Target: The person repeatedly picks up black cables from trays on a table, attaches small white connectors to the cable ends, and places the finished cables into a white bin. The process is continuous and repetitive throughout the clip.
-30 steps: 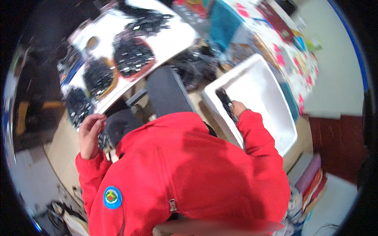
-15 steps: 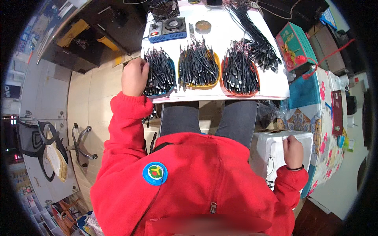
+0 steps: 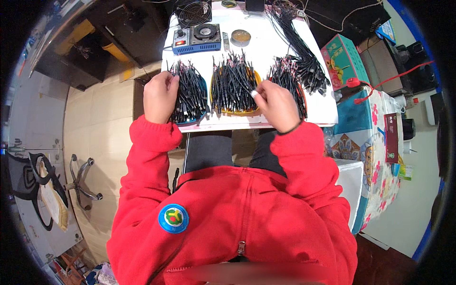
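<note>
Three baskets of short black cables stand side by side along the near edge of the white table. My left hand (image 3: pixel 159 98) is at the left side of the blue basket (image 3: pixel 205 89), its fingers curled beside the cables (image 3: pixel 190 95). My right hand (image 3: pixel 279 105) is over the front of the orange basket (image 3: pixel 304 99), hiding part of its cables (image 3: pixel 287 72). Its thumb and fingers come together near the yellow basket (image 3: pixel 236 112), with something whitish at the thumb tip. What either hand holds, if anything, I cannot make out.
Behind the baskets are a blue heating device (image 3: pixel 204 35) with a red switch, a round tin (image 3: pixel 241 38) and a black fan (image 3: pixel 193 13). Long black cables (image 3: pixel 306 66) lie at the table's right. Beyond stand a green-and-red box (image 3: pixel 343 61) and a white box (image 3: pixel 350 183).
My right hand has moved from beside the white box at lower right up to the baskets. My left hand stays at the blue basket. The whole view has shifted slightly.
</note>
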The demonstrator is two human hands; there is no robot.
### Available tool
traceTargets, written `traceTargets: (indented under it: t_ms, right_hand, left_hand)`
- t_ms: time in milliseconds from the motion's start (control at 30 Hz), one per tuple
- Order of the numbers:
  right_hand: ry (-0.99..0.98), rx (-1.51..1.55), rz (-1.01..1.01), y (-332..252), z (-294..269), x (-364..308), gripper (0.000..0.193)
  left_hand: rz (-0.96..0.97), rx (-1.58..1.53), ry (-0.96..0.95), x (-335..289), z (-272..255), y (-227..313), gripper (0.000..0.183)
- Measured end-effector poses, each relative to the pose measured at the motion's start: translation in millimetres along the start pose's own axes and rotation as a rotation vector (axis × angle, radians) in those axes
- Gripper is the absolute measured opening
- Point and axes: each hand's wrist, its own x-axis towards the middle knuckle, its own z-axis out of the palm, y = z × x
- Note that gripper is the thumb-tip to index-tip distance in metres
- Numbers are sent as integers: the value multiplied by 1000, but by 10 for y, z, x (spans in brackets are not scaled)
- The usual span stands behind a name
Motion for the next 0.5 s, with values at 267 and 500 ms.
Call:
traceTargets:
  t_ms: [267,500]
  right_hand:
    - [73,-250,-41,-167,358,321,12]
    - [167,-264,15,-216,442,318,12]
  left_hand:
    - [-234,-1129,-102,-171,-322,238,16]
    - [-467,-1404,-294,-489,-345,472,13]
